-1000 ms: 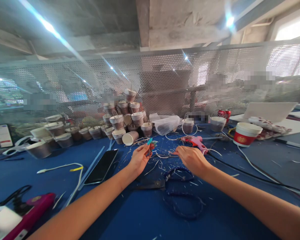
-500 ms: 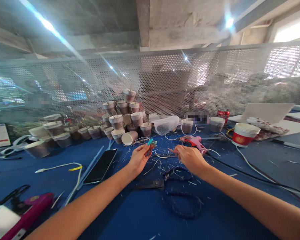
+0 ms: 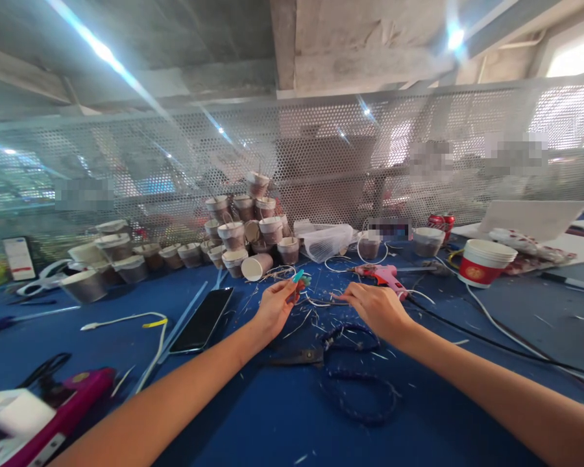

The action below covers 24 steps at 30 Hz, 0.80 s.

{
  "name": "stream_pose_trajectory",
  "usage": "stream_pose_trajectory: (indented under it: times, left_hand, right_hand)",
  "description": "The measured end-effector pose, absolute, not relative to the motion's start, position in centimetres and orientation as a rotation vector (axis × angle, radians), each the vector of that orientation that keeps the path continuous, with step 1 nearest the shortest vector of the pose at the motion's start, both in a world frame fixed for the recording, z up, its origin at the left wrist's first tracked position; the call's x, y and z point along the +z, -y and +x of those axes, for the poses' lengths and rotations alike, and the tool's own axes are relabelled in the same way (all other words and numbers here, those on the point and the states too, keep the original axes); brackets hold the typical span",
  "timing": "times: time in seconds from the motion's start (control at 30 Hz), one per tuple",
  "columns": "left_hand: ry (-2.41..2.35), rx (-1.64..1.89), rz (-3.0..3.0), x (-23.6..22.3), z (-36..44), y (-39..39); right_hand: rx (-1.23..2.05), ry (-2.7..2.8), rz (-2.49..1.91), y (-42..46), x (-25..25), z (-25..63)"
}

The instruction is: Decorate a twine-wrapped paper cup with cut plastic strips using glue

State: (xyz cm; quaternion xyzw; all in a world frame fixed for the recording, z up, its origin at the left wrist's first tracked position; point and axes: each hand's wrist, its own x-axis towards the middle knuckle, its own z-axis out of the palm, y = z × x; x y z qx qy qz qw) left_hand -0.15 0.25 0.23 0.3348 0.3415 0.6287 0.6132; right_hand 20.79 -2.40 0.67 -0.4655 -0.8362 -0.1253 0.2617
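My left hand [image 3: 274, 310] is closed in a pinch on a small green piece [image 3: 306, 281]. A bright turquoise tip shows at its thumb and finger; I cannot tell if this is a nail or part of the piece. Across a short gap, my right hand [image 3: 378, 310] has its fingers drawn together, and anything in them is too small to name. Below the hands lie scissors [image 3: 299, 357] with blue-wrapped handles. Just behind my right hand rests a pink glue gun [image 3: 392, 277]. White offcuts and thin strands litter the blue table [image 3: 272, 415] around them.
Several small paper cups [image 3: 233, 236] stand stacked behind my left hand, with more to the left. A black phone [image 3: 203, 321] lies beside my left forearm. Right are a red-and-white cup [image 3: 486, 263] and cables. A magenta power strip [image 3: 85, 402] sits front left. Perforated metal panels [image 3: 326, 162] close off the back.
The view has shifted slightly, so the scene sits a little further right. My left hand has turned a little, and more of the green piece shows. My right hand keeps its pinched shape.
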Motion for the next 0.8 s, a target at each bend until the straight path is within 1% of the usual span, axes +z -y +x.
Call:
stream_pose_trajectory:
  times: [0.2, 0.43, 0.8]
  left_hand:
    - [-0.766, 1.416, 0.801, 0.11, -0.27, -0.21]
    - [-0.768, 1.408, 0.82, 0.09, -0.14, -0.15]
    - [-0.773, 1.43, 0.782, 0.29, -0.17, -0.16]
  right_hand:
    - [-0.381, 2.271, -1.322, 2.44, 0.74, 20.71]
    - [-0.323, 2.304, -1.389, 2.61, 1.17, 20.46]
    - [-0.415, 2.194, -1.293, 2.4, 0.75, 20.74]
